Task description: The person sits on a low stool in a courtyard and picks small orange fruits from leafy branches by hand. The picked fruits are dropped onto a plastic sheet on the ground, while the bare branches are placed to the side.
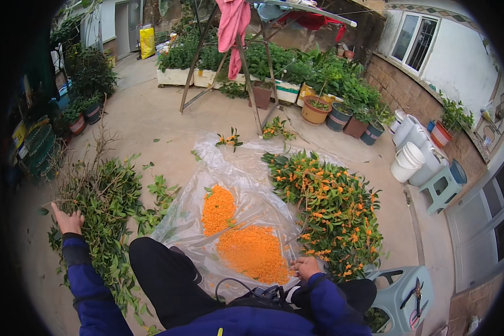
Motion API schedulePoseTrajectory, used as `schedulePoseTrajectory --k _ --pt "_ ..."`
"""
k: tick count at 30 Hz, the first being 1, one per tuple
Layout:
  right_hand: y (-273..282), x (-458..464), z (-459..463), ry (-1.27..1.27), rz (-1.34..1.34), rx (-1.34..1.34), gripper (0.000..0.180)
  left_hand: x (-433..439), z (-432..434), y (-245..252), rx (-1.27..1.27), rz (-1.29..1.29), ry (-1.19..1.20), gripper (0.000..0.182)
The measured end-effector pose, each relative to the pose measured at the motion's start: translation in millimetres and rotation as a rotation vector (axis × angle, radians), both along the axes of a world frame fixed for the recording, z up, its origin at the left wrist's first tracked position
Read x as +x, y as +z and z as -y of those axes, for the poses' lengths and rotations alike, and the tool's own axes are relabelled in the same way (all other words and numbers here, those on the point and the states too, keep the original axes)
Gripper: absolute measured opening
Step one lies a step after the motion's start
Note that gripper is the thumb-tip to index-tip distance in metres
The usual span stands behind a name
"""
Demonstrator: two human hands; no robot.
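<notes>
My left hand [68, 220] reaches out over a heap of leafy cut branches [98, 199] with bare twigs at its far end. Its fingers are apart and nothing shows in it. A single green leaf [43, 211] appears just beyond the fingertips. By my right knee, my right hand [305, 268] is bent at the edge of a large mound of small orange blossoms [252, 252]; whether its fingers hold anything is unclear. A smaller blossom mound [218, 208] adjoins it, both on a clear plastic sheet [180, 218]. Flowering branches [336, 210] with orange clusters lie to the right.
Pruning shears [416, 294] and another tool with red handles rest on a green plastic stool [386, 290] at my right. A folding drying rack [243, 71] with laundry stands ahead, before planters [174, 77]. White buckets [407, 161] line the right wall.
</notes>
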State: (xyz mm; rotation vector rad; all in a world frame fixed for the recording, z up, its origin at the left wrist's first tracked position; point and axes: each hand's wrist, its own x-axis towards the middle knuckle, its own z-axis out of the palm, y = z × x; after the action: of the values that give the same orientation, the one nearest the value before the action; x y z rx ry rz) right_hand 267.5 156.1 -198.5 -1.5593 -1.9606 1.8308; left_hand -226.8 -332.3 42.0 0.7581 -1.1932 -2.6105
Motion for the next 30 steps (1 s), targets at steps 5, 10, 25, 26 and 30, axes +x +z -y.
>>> schedulePoseTrajectory --k 5,10,25,26,30 --pt "-32 9 -5 -0.107 0.048 -0.142 0.023 24 -42 -38 -0.080 0.014 -0.299 0.095" --pt "-32 18 -8 -0.230 0.035 -0.187 0.012 5 -88 -122 -0.498 0.050 -0.786 0.071" --pt "-130 67 -76 -0.619 0.132 -0.335 0.014 7 -170 -198 -1.926 -0.395 -1.280 0.031" --pt "-138 69 -79 -0.660 0.132 -0.328 0.014 8 -175 -193 -1.910 -0.372 -1.293 0.031" --pt "-182 81 -91 -0.704 0.127 -0.301 0.019 2 -167 -201 -1.917 -0.312 -1.320 0.030"
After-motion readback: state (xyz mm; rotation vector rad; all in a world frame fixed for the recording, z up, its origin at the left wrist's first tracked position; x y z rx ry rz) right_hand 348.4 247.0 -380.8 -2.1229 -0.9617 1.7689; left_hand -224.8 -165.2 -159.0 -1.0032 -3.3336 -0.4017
